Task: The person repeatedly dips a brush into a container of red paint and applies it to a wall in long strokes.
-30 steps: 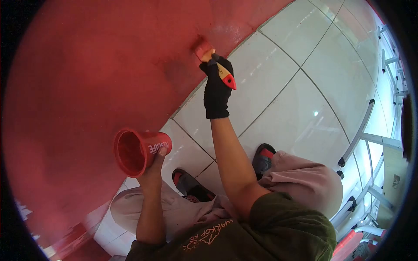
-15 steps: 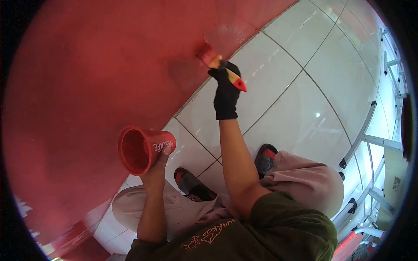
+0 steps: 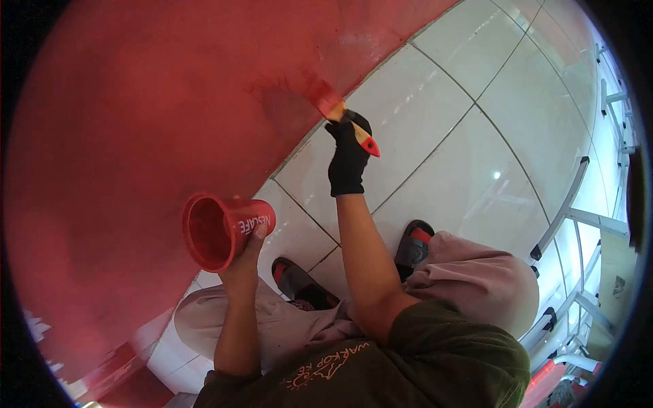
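Hands (image 3: 348,158) hold one brush (image 3: 339,113), one cup (image 3: 221,230).

White capital letters reading "NESCAFE" run along the outer side of the red cup (image 3: 228,230), near its base, just above the thumb of the left hand (image 3: 246,255) that holds it; the word appears upside down in the head view. On the chest of the dark green shirt (image 3: 422,360) an orange print reads "WARKOP", also upside down, followed by a second word starting "KE" whose remaining letters cannot be made out, with a small orange drawing beside it
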A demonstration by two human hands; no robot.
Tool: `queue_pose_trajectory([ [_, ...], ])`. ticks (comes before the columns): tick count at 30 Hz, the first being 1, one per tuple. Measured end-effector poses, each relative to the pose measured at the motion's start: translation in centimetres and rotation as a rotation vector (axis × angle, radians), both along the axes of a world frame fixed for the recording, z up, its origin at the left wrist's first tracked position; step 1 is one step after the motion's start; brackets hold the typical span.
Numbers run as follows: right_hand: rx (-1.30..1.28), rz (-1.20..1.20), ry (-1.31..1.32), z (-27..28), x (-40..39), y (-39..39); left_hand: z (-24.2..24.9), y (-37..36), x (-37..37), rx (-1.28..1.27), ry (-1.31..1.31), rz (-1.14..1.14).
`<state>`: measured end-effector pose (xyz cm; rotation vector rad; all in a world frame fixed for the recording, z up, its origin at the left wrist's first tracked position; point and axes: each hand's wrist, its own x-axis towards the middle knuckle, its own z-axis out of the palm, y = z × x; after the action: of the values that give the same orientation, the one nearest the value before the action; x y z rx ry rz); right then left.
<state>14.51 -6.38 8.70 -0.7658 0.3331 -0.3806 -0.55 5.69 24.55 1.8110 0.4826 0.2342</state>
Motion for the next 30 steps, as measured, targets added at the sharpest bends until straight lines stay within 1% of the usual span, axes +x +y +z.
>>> queue_pose_trajectory([
  [1, -0.014, -0.072, 0.095, -0.5, -0.3, 0.0, 0.1, -0.2, 0.1, -0.010, -0.010, 0.007],
  [2, -0.052, -0.075, 0.168, -2.2, -0.5, 0.3, 0.2, -0.3, 0.2, -0.019, -0.021, 0.011],
  [3, -0.049, -0.076, 0.163, -2.9, -0.5, 0.6, 0.2, -0.5, 0.3, -0.017, -0.027, 0.010],
  [5, -0.061, -0.036, 0.275, -4.5, -0.8, 1.3, 0.2, -0.8, 0.3, -0.041, -0.060, -0.014],
  [6, 0.025, -0.006, 0.239, -4.5, -0.6, 1.7, 0.1, -0.7, 0.1, -0.040, -0.052, -0.016],
  [7, 0.024, -0.008, 0.248, -4.5, -0.5, 2.2, 0.1, -0.6, 0.0, -0.032, -0.023, -0.001],
  [8, 0.013, 0.020, 0.146, -4.4, -0.1, 2.6, -0.1, -0.5, -0.1, -0.027, 0.003, 0.012],
  [9, 0.000, 0.047, 0.041, -3.6, 0.1, 3.1, 0.0, -0.3, -0.1, -0.031, 0.006, 0.008],
  [11, -0.013, 0.059, 0.026, -0.5, -0.2, 2.9, -0.3, -0.2, -0.1, -0.082, -0.019, 0.027],
  [13, 0.074, 0.071, -0.033, 2.2, -0.7, 2.7, -0.3, -0.1, 0.0, -0.074, -0.031, 0.020],
  [16, 0.113, 0.092, -0.096, 6.3, -1.0, 1.9, -0.3, -0.2, -0.1, -0.064, -0.032, 0.026],
  [17, 0.132, 0.089, -0.130, 6.9, -1.0, 1.7, -0.4, -0.2, -0.1, -0.065, -0.023, 0.034],
  [20, 0.179, 0.013, -0.181, 6.2, -0.7, 0.0, -0.3, -0.5, 0.2, -0.097, -0.014, 0.054],
  [23, 0.102, -0.075, 0.050, 1.3, -0.4, -0.7, 0.1, -0.8, 0.4, -0.094, -0.066, 0.028],
  [24, 0.103, -0.075, 0.048, -0.7, -0.6, -0.2, 0.0, -0.8, 0.4, -0.093, -0.068, 0.028],
  [26, -0.048, -0.067, 0.277, -3.8, -1.0, 0.5, -0.1, -0.6, 0.2, -0.080, -0.070, 0.026],
  [29, -0.013, -0.014, 0.217, -4.2, -1.2, 2.6, -0.4, -0.2, -0.1, -0.067, -0.052, 0.015],
  [30, -0.021, 0.000, 0.150, -3.4, -0.9, 3.3, -0.3, 0.1, -0.1, -0.066, -0.047, 0.014],
])
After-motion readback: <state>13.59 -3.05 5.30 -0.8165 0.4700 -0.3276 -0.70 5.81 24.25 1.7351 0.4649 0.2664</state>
